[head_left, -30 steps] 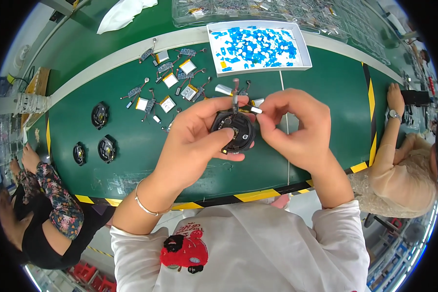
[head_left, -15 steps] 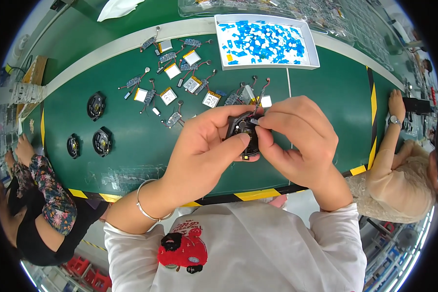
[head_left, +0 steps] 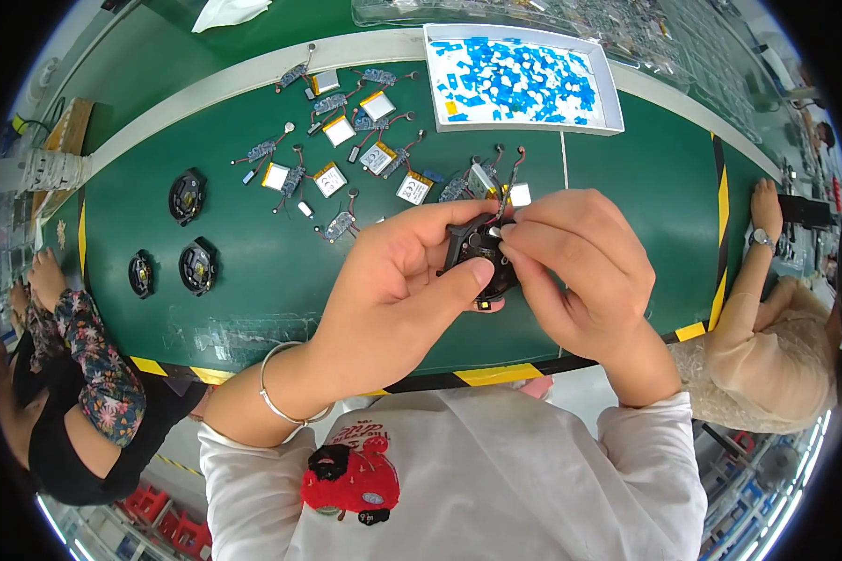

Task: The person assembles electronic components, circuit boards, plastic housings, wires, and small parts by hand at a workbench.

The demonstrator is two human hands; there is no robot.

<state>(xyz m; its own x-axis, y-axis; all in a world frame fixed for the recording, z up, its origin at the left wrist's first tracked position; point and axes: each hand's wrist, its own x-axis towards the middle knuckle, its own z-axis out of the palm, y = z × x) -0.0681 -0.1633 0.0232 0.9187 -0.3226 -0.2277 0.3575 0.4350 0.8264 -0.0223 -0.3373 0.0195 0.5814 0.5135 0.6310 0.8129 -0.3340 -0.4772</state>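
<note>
Between my two hands, above the green table, is a round black plastic housing (head_left: 480, 245). My left hand (head_left: 398, 280) is closed on its left side, thumb across the front. My right hand (head_left: 585, 266) pinches a small silvery part at the upper right of the housing; the fingers mostly cover it. Thin wires (head_left: 502, 203) rise from the housing just beyond my fingers. Three similar black housings (head_left: 197, 266) lie on the table to the left. Past my hands are several small circuit boards with wires and silvery battery cells (head_left: 378, 158).
A white box (head_left: 524, 126) of small blue and white pieces stands at the back. Clear plastic trays (head_left: 571, 19) lie behind it. Yellow-black tape (head_left: 498, 374) marks the table edge. Co-workers' arms rest at the left (head_left: 94, 365) and right (head_left: 756, 252).
My right fingers have shifted slightly around the small part at the housing. The whole view has moved a little; the housing stays in my left hand.
</note>
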